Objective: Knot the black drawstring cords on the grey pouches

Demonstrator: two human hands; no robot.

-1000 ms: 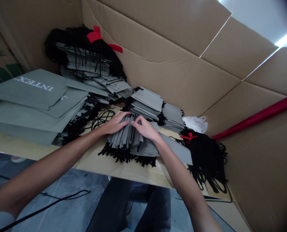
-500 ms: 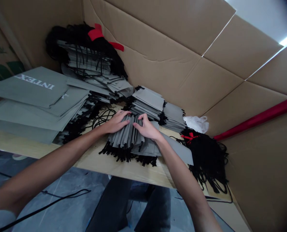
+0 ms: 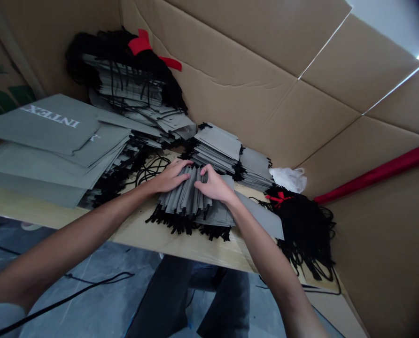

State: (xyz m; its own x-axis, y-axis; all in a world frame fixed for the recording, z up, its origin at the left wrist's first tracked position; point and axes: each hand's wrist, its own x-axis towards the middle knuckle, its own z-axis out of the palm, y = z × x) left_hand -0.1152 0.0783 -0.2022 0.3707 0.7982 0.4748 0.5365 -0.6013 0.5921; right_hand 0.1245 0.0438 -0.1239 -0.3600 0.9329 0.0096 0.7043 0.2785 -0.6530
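A bundle of grey fabric bags (image 3: 181, 197) with black cord ends stands fanned on the table in front of me. My left hand (image 3: 174, 176) presses on the bundle's left side, with the thumb along the folded edges. From the right, my right hand (image 3: 213, 184) grips the same bundle, its thumb and bent forefinger on the edges near the top. The fingertips behind the bags are partly hidden. More grey bags (image 3: 216, 215) lie flat under and beside my right hand, their black cord ends toward the front edge.
Large grey bags printed INTEX (image 3: 54, 124) are piled at left. Behind them sits a heap of bags with black cords (image 3: 125, 84). Neat bag stacks (image 3: 218, 143) stand against the cardboard wall (image 3: 230, 61). A black cord bundle (image 3: 306, 230) and white plastic bag (image 3: 290, 179) are at right.
Both hands stay on the bundle with almost the same grip; the right thumb and forefinger have shifted only slightly. The whole view has moved a little.
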